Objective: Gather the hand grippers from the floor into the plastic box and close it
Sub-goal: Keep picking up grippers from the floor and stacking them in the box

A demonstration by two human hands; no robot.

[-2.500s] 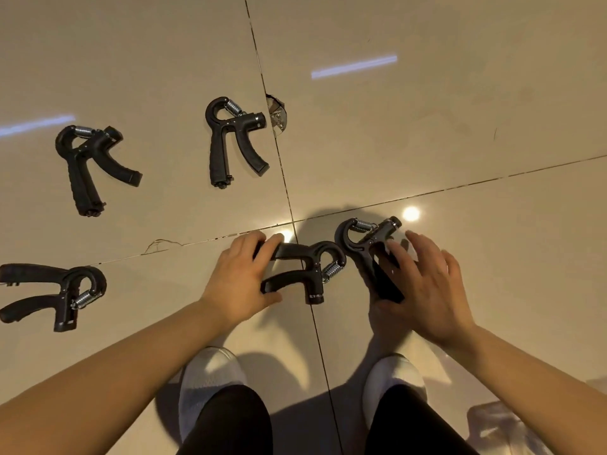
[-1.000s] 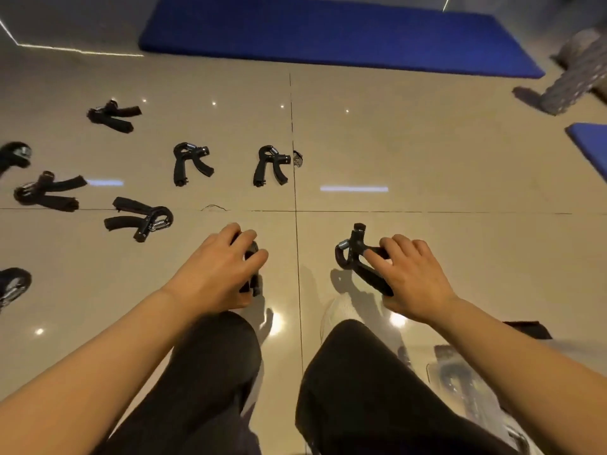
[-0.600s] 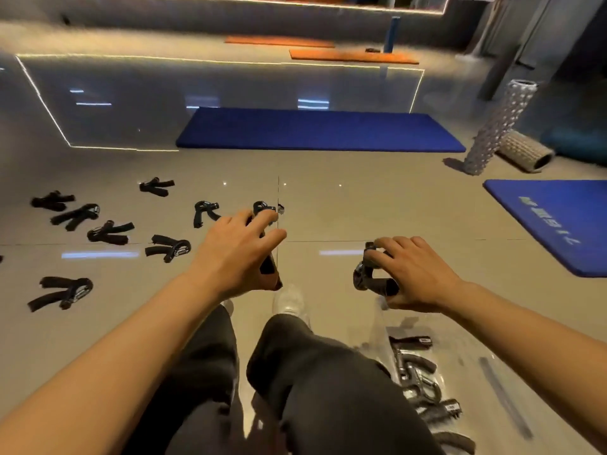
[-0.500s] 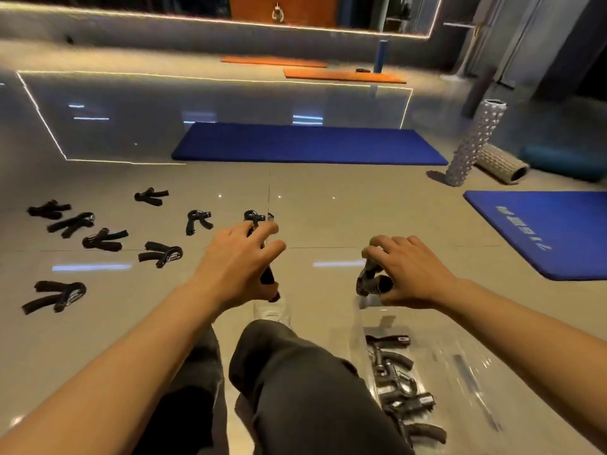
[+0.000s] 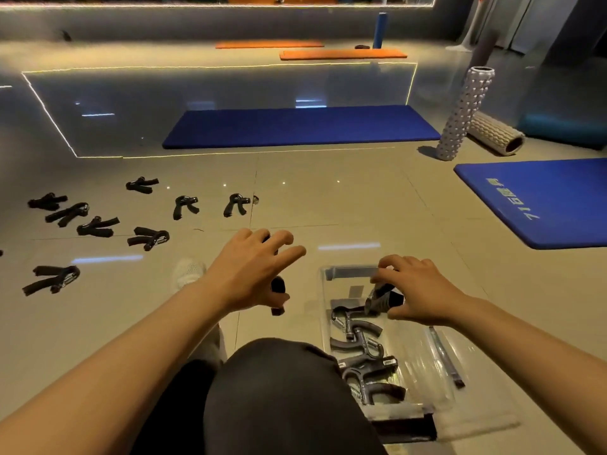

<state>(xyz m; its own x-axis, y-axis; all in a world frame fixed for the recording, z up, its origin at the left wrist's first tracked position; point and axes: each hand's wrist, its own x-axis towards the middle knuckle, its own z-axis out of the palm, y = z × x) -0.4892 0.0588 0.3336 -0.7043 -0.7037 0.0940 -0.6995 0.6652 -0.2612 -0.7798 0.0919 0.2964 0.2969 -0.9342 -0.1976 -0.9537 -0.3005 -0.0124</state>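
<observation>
**Head view: 2 hand grippers carried toward the open plastic box**

Far left, on the tiled floor [image 5: 361,205], lie 8 loose hand grippers: 1 nearest the viewer [image 5: 51,279], a cluster of 3 behind it [image 5: 67,213], 1 more toward the centre [image 5: 147,238], and 3 farther back in a rough row [image 5: 185,206].

Centre: the left hand [image 5: 253,274] is raised above the floor, fingers partly spread, gripping a black hand gripper [image 5: 278,295] whose handle end projects below the palm. Under it are a white shoe [image 5: 189,272] and a dark-trousered knee [image 5: 279,389].

Right of centre: the right hand [image 5: 417,290] hangs over the far end of the clear plastic box [image 5: 323,310], its fingers and thumb curled round a second hand gripper [image 5: 382,297], spring end pointing left. The box stands open on the floor just beside the knee and holds about 4 grippers [image 5: 361,353] in a line along its length. Its clear lid [image 5: 443,366] lies alongside, to the right.

Background, left to right: a blue mat [image 5: 302,126], 2 orange mats [image 5: 341,54], 2 grey foam rollers [image 5: 464,113], and a second blue mat [image 5: 551,201].
</observation>
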